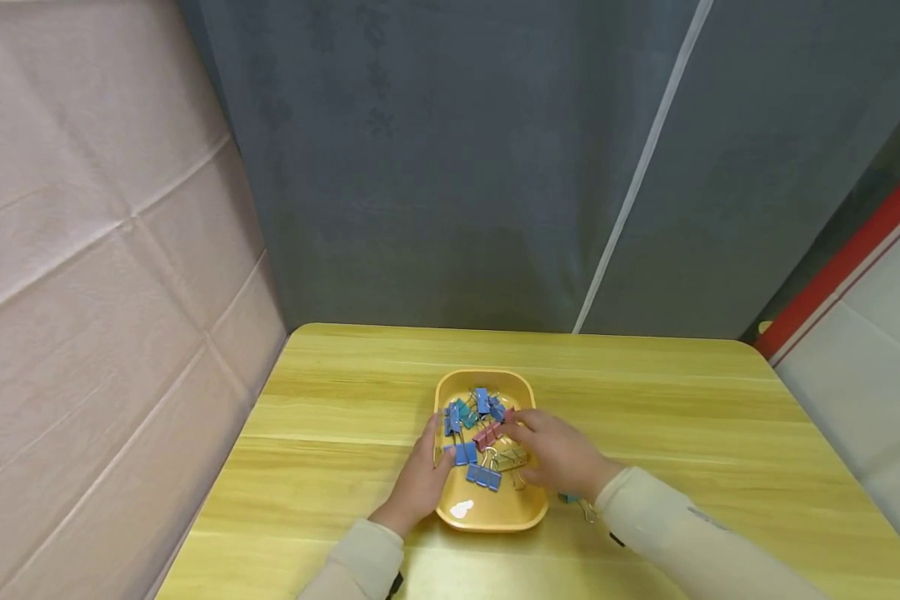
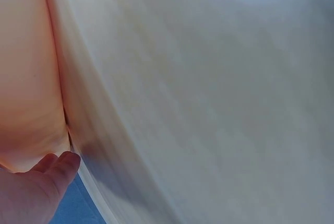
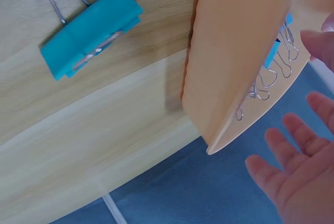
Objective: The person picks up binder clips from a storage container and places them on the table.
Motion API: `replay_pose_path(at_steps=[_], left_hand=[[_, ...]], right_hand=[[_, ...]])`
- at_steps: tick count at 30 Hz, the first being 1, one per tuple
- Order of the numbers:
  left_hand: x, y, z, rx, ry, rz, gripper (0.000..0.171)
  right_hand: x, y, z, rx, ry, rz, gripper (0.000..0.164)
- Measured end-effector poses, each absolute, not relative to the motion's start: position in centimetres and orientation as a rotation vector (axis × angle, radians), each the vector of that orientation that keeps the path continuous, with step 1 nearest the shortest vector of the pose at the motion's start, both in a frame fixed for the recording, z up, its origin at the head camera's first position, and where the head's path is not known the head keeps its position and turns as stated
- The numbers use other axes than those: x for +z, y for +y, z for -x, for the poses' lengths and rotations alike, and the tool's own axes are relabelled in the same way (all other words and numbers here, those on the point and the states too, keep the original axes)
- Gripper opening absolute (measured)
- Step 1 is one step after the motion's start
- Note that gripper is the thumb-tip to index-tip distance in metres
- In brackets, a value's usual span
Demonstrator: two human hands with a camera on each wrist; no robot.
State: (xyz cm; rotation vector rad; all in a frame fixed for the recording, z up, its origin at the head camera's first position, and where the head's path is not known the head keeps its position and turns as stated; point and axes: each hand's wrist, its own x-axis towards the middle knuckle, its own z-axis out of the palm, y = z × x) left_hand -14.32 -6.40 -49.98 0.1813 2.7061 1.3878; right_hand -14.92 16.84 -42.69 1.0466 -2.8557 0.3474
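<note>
A yellow-orange plastic tray [image 1: 491, 525] holds several binder clips in blue, teal, pink and yellow. My left hand [image 1: 420, 475] grips its left side, thumb over the rim and fingers along the outer wall; the left wrist view has the fingertips against that wall. Over the right side of the tray hovers my right hand [image 1: 562, 450], with fingertips near a pink binder clip [image 1: 487, 435]. In the right wrist view its fingers are spread and relaxed. A yellow binder clip [image 1: 510, 458] and a blue binder clip [image 1: 483, 477] lie just below those fingers.
On the wooden table [image 1: 345, 400], right of the tray, sits a teal binder clip [image 3: 91, 33], partly behind my right wrist in the head view. A dark curtain [image 1: 450, 167] hangs behind the table, and pale cloth [image 1: 105, 292] covers the left side.
</note>
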Motion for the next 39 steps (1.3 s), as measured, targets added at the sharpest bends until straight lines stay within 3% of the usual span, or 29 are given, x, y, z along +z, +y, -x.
replay_pose_path(at_steps=[16,39], left_hand=[[-49.8,-6.4,14.5,1.409,2.686,-0.194,0.063],[-50.5,-6.3,14.6,1.426,2.699,-0.231,0.062]], right_hand=[[-43.1,14.6,15.8,0.223,-2.816,-1.360,0.059],[-44.1,12.6,16.4,-0.127,-2.816,-1.517,0.055]])
